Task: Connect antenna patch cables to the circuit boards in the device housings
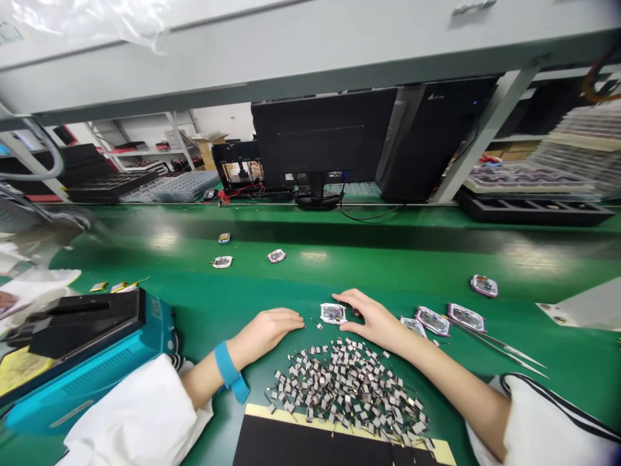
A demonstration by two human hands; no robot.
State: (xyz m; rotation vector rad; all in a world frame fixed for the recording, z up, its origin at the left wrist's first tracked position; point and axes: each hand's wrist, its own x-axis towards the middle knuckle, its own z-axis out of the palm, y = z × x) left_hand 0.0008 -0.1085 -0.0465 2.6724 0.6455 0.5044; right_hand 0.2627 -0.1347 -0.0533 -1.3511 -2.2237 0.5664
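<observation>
My right hand (371, 318) curves around a small circuit board in a white frame (333, 313), thumb and fingertips at its edges. The board lies on the green mat. My left hand (272, 330), with a blue strap on its wrist, rests to the left of the board, fingers pressed together with tips low over the mat. Whatever those fingertips may hold is too small to make out. Between the left fingertips and the board lies a small silvery part with a thin lead (317, 324). A heap of similar small parts (352, 382) spreads below both hands.
Several framed boards (433, 321) and metal tweezers (509, 353) lie right. More boards (276, 255) sit farther back. A black sheet with a yellow edge (310, 440) lies in front. A teal machine (97, 388) stands left, a monitor (325, 139) behind.
</observation>
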